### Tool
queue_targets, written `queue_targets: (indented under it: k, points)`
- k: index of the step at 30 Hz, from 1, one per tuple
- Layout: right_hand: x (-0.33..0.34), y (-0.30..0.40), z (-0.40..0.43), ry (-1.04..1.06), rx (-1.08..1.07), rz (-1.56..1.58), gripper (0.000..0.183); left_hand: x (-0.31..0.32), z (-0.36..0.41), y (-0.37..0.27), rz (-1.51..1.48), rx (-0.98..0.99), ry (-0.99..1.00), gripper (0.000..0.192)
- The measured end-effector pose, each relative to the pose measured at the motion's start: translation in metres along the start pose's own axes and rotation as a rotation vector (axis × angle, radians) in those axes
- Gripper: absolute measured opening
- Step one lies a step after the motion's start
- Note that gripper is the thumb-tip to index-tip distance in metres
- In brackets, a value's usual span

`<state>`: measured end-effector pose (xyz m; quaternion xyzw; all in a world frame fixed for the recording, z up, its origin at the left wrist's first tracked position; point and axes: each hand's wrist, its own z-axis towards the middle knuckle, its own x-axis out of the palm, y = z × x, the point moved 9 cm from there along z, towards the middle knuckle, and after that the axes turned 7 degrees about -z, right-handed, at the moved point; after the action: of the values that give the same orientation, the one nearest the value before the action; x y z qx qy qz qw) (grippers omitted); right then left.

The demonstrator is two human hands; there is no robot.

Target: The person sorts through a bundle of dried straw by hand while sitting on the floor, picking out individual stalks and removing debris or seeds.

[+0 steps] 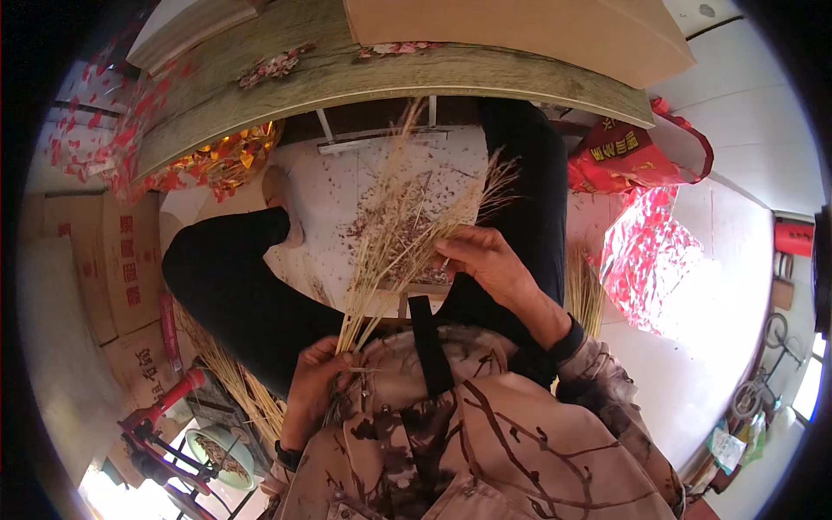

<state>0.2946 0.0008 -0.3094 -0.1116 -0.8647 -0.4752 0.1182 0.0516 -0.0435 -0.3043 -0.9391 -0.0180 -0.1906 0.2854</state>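
Observation:
A bundle of dry straw-like stalks (377, 279) with feathery seed heads fans out between the person's knees. My left hand (322, 367) is closed around the lower stalk ends, close to the jacket. Higher and to the right, my right hand (478, 257) pinches a few stalks near their branching tops, its thumb and fingertips together. Some seed heads spread past it over the dark trouser leg. Beneath the bundle, dark loose seeds and chaff (429, 208) lie scattered on the pale floor.
A wood-patterned table (455, 71) spans the top, with a cardboard box (520, 32) on it. More stalks stand at left (240, 383) and right (585, 292). A red bag (617, 156) hangs at right. Lower left are a green bowl (244, 478) and red metal equipment (140, 422).

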Motion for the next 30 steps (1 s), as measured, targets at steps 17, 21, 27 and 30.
queue_targets:
  k: [17,21,27,30]
  points:
    - [-0.048,0.106,-0.048,-0.506,-0.755,-1.067,0.019,0.01,0.002,-0.001,0.049,-0.026,0.001,0.012]
    - [-0.025,0.1,-0.04,-0.392,-0.827,-1.334,0.021,0.008,0.001,0.001,0.028,-0.023,0.012,0.013]
    - [-0.028,0.099,-0.037,-0.368,-0.84,-1.353,0.025,0.006,0.0,0.005,0.015,-0.055,-0.006,0.012]
    - [-0.056,0.1,-0.031,-0.441,-0.585,-1.023,0.029,0.004,0.001,0.007,0.048,-0.078,0.01,0.012]
